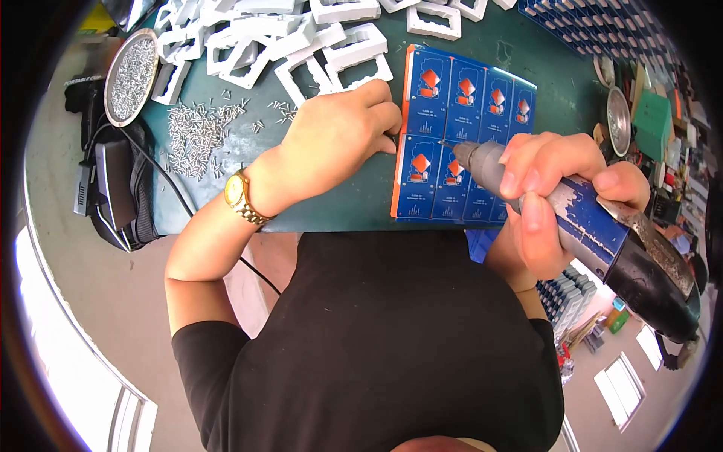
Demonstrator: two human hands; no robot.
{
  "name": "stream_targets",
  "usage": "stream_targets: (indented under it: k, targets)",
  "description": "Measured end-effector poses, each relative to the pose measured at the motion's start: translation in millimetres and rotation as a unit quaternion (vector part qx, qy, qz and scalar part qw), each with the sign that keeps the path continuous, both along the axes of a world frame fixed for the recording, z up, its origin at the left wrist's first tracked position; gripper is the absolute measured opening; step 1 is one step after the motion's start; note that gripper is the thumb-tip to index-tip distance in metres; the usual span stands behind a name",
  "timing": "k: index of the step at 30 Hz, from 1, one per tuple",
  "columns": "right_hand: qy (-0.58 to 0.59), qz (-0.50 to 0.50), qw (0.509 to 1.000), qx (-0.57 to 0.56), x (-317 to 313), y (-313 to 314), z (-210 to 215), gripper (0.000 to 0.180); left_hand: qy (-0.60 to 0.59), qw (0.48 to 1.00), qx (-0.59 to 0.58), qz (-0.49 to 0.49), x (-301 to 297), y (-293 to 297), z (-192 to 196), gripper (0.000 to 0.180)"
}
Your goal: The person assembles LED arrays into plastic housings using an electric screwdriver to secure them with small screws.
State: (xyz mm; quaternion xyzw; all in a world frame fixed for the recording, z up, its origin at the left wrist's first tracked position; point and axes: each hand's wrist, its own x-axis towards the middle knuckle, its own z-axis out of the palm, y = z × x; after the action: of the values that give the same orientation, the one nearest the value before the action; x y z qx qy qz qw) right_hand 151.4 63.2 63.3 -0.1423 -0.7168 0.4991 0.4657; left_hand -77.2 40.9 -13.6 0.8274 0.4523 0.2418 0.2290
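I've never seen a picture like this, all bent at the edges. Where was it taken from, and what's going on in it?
There is no machine arm here, just one person's two bare hands. The single picture comes from a wide camera on that person's head, looking down, which is why things curve near the rim. The right hand grips a blue, grey and black power tool, its tip over a blue printed panel. The left hand is by the panel's left edge; whether it pinches anything is hidden. On the green table lie loose screws and white frames, with a round dish of small metal pieces at the left.
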Motion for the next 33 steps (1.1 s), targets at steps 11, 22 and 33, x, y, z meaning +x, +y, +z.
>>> stream_targets:
  k: [11, 22, 33]
  targets:
    - [0.042, -0.082, 0.996, -0.018, -17.5, -3.3, -11.8, 0.056, 0.008, 0.999, 0.034, 0.009, 10.4, -3.4, -2.4, 0.011]
    - [0.181, -0.034, 0.983, -0.022, 11.2, 4.3, -31.3, 0.059, -0.055, 0.995, 0.081, 0.000, 35.7, 34.6, 0.4, 0.018]
    - [0.185, -0.037, 0.982, 0.027, 24.6, 11.2, -25.7, 0.059, 0.019, 0.996, 0.084, 0.031, 48.4, 37.2, 2.9, 0.008]
